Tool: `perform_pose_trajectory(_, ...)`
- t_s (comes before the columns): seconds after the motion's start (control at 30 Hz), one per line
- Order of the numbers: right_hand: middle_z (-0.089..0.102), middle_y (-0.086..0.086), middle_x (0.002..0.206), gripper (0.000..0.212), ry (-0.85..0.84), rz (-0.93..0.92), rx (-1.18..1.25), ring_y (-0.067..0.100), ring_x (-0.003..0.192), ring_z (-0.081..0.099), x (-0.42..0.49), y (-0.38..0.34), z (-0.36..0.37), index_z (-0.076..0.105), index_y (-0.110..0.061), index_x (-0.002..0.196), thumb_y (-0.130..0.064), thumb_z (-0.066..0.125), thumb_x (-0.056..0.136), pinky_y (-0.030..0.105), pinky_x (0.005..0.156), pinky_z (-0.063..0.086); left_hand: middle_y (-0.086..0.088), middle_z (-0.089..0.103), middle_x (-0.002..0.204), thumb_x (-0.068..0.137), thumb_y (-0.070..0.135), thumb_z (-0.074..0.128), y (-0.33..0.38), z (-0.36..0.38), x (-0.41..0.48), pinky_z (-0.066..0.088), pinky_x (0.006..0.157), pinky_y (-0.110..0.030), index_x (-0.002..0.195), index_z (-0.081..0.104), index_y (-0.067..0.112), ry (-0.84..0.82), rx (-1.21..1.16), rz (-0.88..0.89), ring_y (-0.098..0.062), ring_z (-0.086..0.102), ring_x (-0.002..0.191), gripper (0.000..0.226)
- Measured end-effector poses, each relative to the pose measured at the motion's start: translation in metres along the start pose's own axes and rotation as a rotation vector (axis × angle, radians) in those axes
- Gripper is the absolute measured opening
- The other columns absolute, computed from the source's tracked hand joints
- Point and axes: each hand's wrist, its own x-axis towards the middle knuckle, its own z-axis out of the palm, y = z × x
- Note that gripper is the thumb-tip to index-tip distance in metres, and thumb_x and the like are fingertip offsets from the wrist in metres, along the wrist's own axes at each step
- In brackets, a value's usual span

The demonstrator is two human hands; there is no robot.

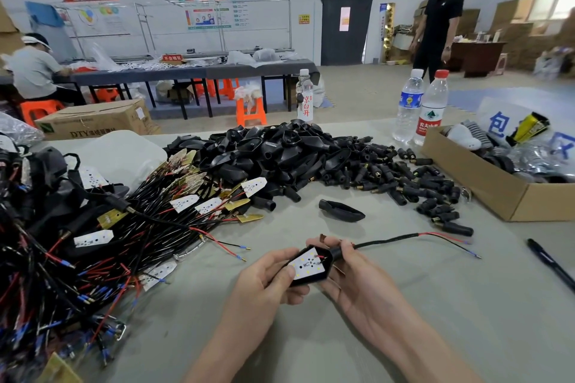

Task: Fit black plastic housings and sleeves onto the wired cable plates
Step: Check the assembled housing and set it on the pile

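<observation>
While your left hand [270, 277] cradles the black housing [306, 267] with its thumb pressing the white plate [308, 264] flat, your right hand [348, 277] pinches the neck, likely steadying the seating. The cable [389, 239] trails right across the table [404, 305], clear of the housing pile [273, 149].

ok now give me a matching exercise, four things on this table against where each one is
Things
1. white LED plate in a black plastic housing
2. lone empty black plastic housing
3. black pen
4. clear red-capped water bottle

Places
a. upright at the far edge, beside the blue-labelled bottle
b. held between the left hand and right hand
c. lying near the right edge
d. alone on the grey table, in front of the heap of black housings

Pairs: 1-b, 2-d, 3-c, 4-a
</observation>
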Motion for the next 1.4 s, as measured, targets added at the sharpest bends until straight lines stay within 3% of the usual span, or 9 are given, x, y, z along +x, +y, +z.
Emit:
perform_pose_trajectory(0.17,0.071,0.019,0.116,0.036,0.009,-0.016,-0.026,0.029,0.105,0.07,0.0,0.003,0.002,0.066,-0.004,0.099,-0.035,0.048,0.096,0.038,0.079,0.061,-0.007,0.077,0.093,0.098,-0.003,0.053,0.0,-0.001,0.001,0.054,0.06,-0.025,0.114,0.065,0.012,-0.001,-0.025,-0.008,-0.02,0.069,0.068,0.024)
perform_pose_trajectory(0.6,0.073,0.019,0.105,0.046,-0.003,-0.025,-0.069,0.031,0.098,0.072,-0.002,0.003,0.001,0.064,0.002,0.115,-0.033,0.061,0.087,0.038,0.074,0.061,-0.004,0.069,0.07,0.096,-0.002,0.055,0.003,-0.002,0.001,0.047,0.053,-0.021,0.11,0.066,0.011,0.055,-0.021,0.025,-0.013,0.057,0.058,0.022)
perform_pose_trajectory(0.73,0.074,0.015,0.109,0.037,0.1,-0.106,-0.082,0.03,0.093,0.074,0.001,-0.003,0.0,0.063,-0.007,0.115,-0.037,0.056,0.093,0.039,0.07,0.062,-0.008,0.071,0.073,0.097,-0.002,0.051,0.002,-0.015,0.008,0.047,0.05,-0.024,0.106,0.068,0.013,0.256,-0.044,0.048,-0.014,0.056,0.056,0.025)
perform_pose_trajectory(0.9,0.077,0.005,0.089,0.03,0.303,-0.209,-0.132,0.015,0.065,0.07,0.002,-0.019,-0.012,0.066,-0.014,0.107,-0.036,0.047,0.103,0.024,0.052,0.052,-0.009,0.068,0.092,0.098,0.005,0.048,0.002,-0.048,0.015,0.052,0.054,-0.03,0.111,0.061,0.014,0.695,-0.104,0.097,-0.024,0.061,0.062,0.021)
perform_pose_trajectory(1.03,0.075,0.007,0.085,0.03,0.298,-0.215,-0.168,0.011,0.058,0.065,0.001,-0.02,-0.016,0.069,-0.01,0.104,-0.029,0.046,0.104,0.021,0.048,0.05,-0.001,0.059,0.082,0.095,0.017,0.05,0.003,-0.065,0.009,0.048,0.061,-0.034,0.121,0.057,0.02,0.888,-0.044,0.137,-0.021,0.059,0.059,0.027)
perform_pose_trajectory(1.13,0.075,0.007,0.089,0.029,0.265,-0.21,-0.235,0.009,0.061,0.065,0.001,-0.018,-0.015,0.071,-0.011,0.101,-0.027,0.046,0.104,0.023,0.054,0.05,-0.007,0.062,0.091,0.093,0.019,0.049,0.003,-0.068,0.004,0.043,0.071,-0.041,0.126,0.054,0.02,0.95,0.094,0.123,-0.029,0.058,0.077,0.033)
perform_pose_trajectory(1.23,0.075,0.007,0.088,0.033,0.219,-0.23,-0.302,0.01,0.063,0.065,0.0,-0.017,-0.012,0.074,-0.013,0.096,-0.029,0.047,0.104,0.023,0.057,0.049,-0.02,0.058,0.122,0.091,0.015,0.047,0.011,-0.059,-0.002,0.033,0.1,-0.046,0.131,0.052,0.005,1.042,0.538,0.265,-0.033,0.047,0.114,0.042)
perform_pose_trajectory(1.3,0.075,0.008,0.087,0.035,0.157,-0.237,-0.334,0.01,0.063,0.064,0.001,-0.013,-0.009,0.078,-0.012,0.091,-0.032,0.051,0.101,0.022,0.054,0.05,-0.013,0.06,0.122,0.089,0.016,0.047,0.014,-0.036,-0.005,0.031,0.104,-0.038,0.127,0.056,0.003,0.893,0.694,0.498,-0.029,0.047,0.118,0.041)
perform_pose_trajectory(1.4,0.074,0.007,0.088,0.035,-0.002,-0.206,-0.398,0.011,0.065,0.064,0.0,-0.003,-0.005,0.078,-0.015,0.097,-0.043,0.058,0.092,0.019,0.054,0.049,0.006,0.065,0.114,0.094,0.028,0.047,0.005,0.008,-0.01,0.042,0.098,-0.032,0.124,0.06,0.017,0.445,0.754,0.656,-0.019,0.06,0.107,0.034)
